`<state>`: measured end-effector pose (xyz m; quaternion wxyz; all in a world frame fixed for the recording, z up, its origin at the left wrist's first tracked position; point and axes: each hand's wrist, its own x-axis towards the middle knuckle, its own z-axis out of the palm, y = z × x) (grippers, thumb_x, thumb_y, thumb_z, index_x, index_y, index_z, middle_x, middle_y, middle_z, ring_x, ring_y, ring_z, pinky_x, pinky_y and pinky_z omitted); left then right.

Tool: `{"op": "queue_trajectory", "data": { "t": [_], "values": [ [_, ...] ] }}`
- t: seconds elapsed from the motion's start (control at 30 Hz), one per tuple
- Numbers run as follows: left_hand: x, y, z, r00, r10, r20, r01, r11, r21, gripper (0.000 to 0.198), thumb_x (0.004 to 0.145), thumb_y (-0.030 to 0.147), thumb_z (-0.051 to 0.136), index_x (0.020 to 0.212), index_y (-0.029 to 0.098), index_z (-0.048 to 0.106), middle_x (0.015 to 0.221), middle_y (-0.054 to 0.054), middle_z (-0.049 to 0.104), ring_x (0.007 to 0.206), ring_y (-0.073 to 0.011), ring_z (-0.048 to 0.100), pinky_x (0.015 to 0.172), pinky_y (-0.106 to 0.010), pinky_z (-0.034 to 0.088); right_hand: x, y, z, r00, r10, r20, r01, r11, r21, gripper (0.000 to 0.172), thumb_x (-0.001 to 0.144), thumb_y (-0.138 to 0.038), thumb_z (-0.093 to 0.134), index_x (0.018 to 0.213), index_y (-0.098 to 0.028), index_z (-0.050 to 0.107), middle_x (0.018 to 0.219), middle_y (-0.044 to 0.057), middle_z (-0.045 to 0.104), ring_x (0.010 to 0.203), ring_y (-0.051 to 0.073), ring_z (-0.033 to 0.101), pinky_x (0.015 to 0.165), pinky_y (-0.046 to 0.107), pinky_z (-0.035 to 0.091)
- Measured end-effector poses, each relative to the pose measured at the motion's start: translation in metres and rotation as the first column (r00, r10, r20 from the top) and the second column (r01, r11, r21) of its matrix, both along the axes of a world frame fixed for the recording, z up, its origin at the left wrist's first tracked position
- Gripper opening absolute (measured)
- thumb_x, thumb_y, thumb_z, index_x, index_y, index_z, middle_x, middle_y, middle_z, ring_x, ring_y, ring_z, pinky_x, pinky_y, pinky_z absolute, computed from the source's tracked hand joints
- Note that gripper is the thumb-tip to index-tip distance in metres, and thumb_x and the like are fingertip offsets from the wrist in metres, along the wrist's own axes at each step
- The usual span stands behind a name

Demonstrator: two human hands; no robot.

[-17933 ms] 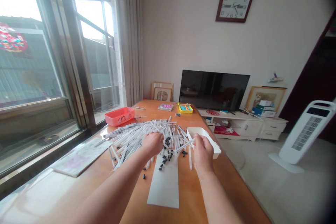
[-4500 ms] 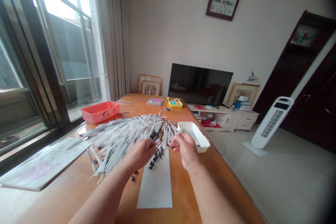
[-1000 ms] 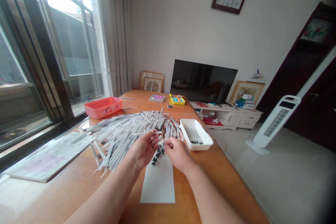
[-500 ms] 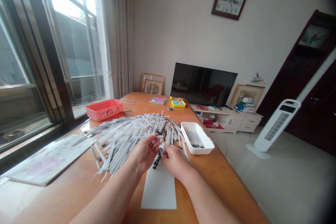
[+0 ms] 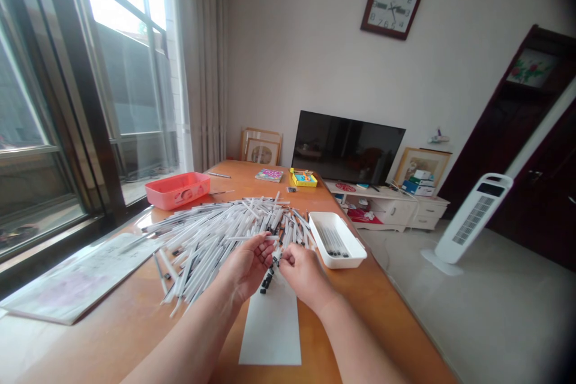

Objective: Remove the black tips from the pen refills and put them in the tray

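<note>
My left hand (image 5: 249,261) pinches a thin white tube (image 5: 239,238) between thumb and fingers, its other fingers curled. Facing it, my right hand (image 5: 300,267) has its fingers pressed together beside several small black caps (image 5: 267,281). One cap seems to be at the right fingertips, though the fingers partly hide it. These caps lie in a line on a white sheet (image 5: 270,336) below both hands. Just beyond, a large heap of white tubes (image 5: 211,240), some with dark ends, spreads over the table. A white box (image 5: 338,239) right of my right hand holds several clear tubes with black ends.
On the wooden table (image 5: 360,312) stand a red bin (image 5: 178,190) at the back left and a yellow box (image 5: 303,179) at the far end. A booklet (image 5: 269,175) lies near it. A flat pale board (image 5: 76,279) lies at left. The table's right edge drops to the floor.
My right hand has shifted slightly, with its fingertips a little nearer the black caps. My left hand keeps the tube in about the same place. The view has tilted slightly.
</note>
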<state>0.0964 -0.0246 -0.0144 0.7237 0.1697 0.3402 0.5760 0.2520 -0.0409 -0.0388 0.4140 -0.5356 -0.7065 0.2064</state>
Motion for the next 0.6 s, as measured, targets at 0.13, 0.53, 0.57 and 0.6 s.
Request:
{"op": "queue_trajectory", "data": {
  "t": [0.13,0.53,0.57,0.6],
  "values": [
    [0.001,0.0,-0.001,1.0,-0.024,0.014,0.024,1.0,0.002,0.014,0.087,0.01,0.064,0.1,0.012,0.069,0.08,-0.006,0.073,0.066,-0.0112,0.069,0.059,-0.02,0.055,0.0,-0.003,0.013,0.903,0.009,-0.43,-0.08,0.986,-0.146,0.01,0.08,-0.03,0.061,0.08,-0.02,0.059,0.065,-0.001,0.065,0.056,0.015,0.06,0.052,0.025,0.046],
    [0.007,-0.003,0.001,0.998,-0.049,0.042,0.048,0.999,0.005,0.016,0.089,0.01,0.064,0.104,0.012,0.068,0.082,-0.008,0.075,0.068,-0.0135,0.072,0.062,-0.022,0.057,-0.008,0.002,0.014,0.449,-0.154,-0.88,-0.114,0.967,-0.228,0.04,0.071,-0.043,0.083,0.098,-0.016,0.071,0.093,0.008,0.072,0.081,0.017,0.065,0.067,0.026,0.053],
    [0.007,-0.003,0.001,0.998,-0.049,0.046,0.049,0.999,0.007,0.016,0.089,0.01,0.064,0.105,0.012,0.068,0.082,-0.008,0.075,0.068,-0.0134,0.072,0.062,-0.022,0.058,-0.009,0.003,0.012,0.449,-0.157,-0.88,-0.11,0.967,-0.228,0.04,0.072,-0.043,0.083,0.099,-0.016,0.072,0.094,0.008,0.072,0.081,0.017,0.064,0.067,0.026,0.052],
    [0.007,-0.004,0.001,0.998,-0.049,0.05,0.049,0.999,0.007,0.017,0.089,0.01,0.063,0.105,0.012,0.068,0.081,-0.008,0.075,0.068,-0.0134,0.072,0.062,-0.022,0.058,-0.009,0.004,0.011,0.45,-0.156,-0.879,-0.108,0.968,-0.227,0.039,0.072,-0.043,0.083,0.099,-0.016,0.072,0.094,0.008,0.071,0.082,0.017,0.064,0.067,0.026,0.052]
  ]
}}
